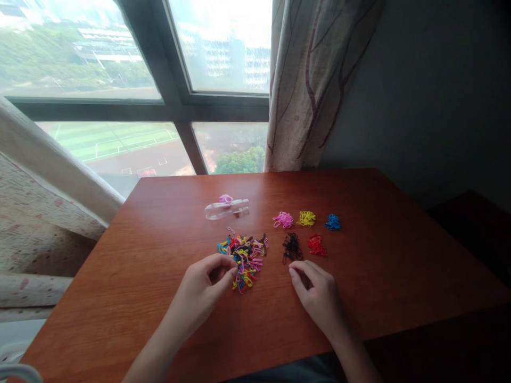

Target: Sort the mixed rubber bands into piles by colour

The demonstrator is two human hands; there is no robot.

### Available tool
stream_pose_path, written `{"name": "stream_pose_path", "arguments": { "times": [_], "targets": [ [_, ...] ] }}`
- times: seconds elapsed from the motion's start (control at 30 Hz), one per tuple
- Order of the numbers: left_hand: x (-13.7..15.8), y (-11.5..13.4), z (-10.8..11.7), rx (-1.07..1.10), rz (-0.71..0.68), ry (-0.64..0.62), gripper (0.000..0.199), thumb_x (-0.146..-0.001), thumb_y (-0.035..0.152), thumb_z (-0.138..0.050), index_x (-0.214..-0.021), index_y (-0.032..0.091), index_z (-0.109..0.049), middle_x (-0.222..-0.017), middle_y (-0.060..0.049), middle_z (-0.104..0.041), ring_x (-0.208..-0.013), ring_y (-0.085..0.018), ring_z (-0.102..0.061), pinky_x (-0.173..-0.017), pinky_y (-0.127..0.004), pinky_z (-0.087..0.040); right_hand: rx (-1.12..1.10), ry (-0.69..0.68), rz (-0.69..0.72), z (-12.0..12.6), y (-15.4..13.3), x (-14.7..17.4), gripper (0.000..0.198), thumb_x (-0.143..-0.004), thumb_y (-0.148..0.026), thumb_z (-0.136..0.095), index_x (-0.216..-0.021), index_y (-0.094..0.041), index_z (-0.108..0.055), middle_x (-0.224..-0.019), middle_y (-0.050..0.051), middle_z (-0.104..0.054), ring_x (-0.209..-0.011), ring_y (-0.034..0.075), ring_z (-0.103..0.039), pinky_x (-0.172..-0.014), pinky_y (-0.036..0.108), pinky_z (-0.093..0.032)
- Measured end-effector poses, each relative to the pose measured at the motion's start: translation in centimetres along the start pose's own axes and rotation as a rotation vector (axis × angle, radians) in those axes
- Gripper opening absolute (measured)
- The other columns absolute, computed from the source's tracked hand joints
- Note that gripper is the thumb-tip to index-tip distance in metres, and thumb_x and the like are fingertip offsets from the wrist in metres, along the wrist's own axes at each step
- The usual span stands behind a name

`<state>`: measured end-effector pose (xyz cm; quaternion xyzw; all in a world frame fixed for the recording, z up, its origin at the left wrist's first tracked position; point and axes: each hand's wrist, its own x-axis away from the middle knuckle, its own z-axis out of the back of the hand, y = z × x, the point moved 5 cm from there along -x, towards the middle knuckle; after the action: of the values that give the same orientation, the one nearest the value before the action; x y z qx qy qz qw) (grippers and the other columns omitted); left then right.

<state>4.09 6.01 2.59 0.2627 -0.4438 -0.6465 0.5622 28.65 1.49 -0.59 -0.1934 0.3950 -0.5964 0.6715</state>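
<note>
A mixed pile of small coloured plastic safety-pin-shaped clips (246, 256) lies in the middle of the table. At its left edge is my left hand (209, 279), thumb and forefinger pinched together. Anything between those fingertips is too small to make out. My right hand (315, 290) is just below a small heap of black clips (293, 246). Its fingers are closed in a pinch too, and what they hold, if anything, I cannot see. Separate heaps of pink clips (283, 219), yellow clips (306, 218), blue clips (332, 222) and red clips (316, 245) sit around the black heap.
A clear plastic bottle (219, 211) lies on its side behind the mixed pile, with a pink item (225, 199) against it. One pale clip (231, 230) lies apart, between bottle and pile. The wooden table (131, 266) backs onto a window and a curtain (303, 85).
</note>
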Motion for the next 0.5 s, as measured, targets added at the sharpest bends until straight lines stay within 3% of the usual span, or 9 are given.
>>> {"name": "stream_pose_path", "arguments": {
  "times": [0.13, 0.37, 0.5],
  "targets": [
    [-0.3, 0.5, -0.8, -0.02, -0.008, -0.015, 0.023, -0.084, 0.036, -0.058, -0.078, 0.015, -0.066, -0.059, 0.004, -0.044, -0.056, -0.011, -0.039, -0.051, -0.021, -0.031, 0.001, 0.005, 0.003, 0.1, -0.1, -0.1, 0.016, -0.096, -0.023, -0.05, -0.088, -0.021, -0.064, -0.078, 0.002, -0.064, -0.07, 0.016, -0.061, -0.065, 0.025, -0.044],
    [-2.6, 5.9, -4.5, -0.268, -0.353, -0.017, 0.013, -0.085, 0.019, -0.055, -0.082, 0.02, -0.068, -0.073, 0.0, -0.062, -0.067, -0.013, -0.055, -0.062, -0.022, -0.038, 0.052, -0.024, 0.039, -0.3, -0.7, 0.6, 0.016, -0.095, -0.019, -0.049, -0.09, -0.021, -0.064, -0.077, 0.002, -0.064, -0.071, 0.016, -0.061, -0.066, 0.025, -0.044],
    [-5.1, 7.8, -7.4, -0.519, -0.41, -0.022, 0.014, -0.086, 0.022, -0.055, -0.087, 0.024, -0.069, -0.082, 0.0, -0.066, -0.067, -0.014, -0.06, -0.06, -0.023, -0.037, 0.078, -0.04, 0.056, -0.5, -0.8, 1.1, 0.016, -0.095, -0.018, -0.048, -0.09, -0.021, -0.064, -0.075, 0.002, -0.062, -0.067, 0.016, -0.059, -0.063, 0.026, -0.042]
  ]
}}
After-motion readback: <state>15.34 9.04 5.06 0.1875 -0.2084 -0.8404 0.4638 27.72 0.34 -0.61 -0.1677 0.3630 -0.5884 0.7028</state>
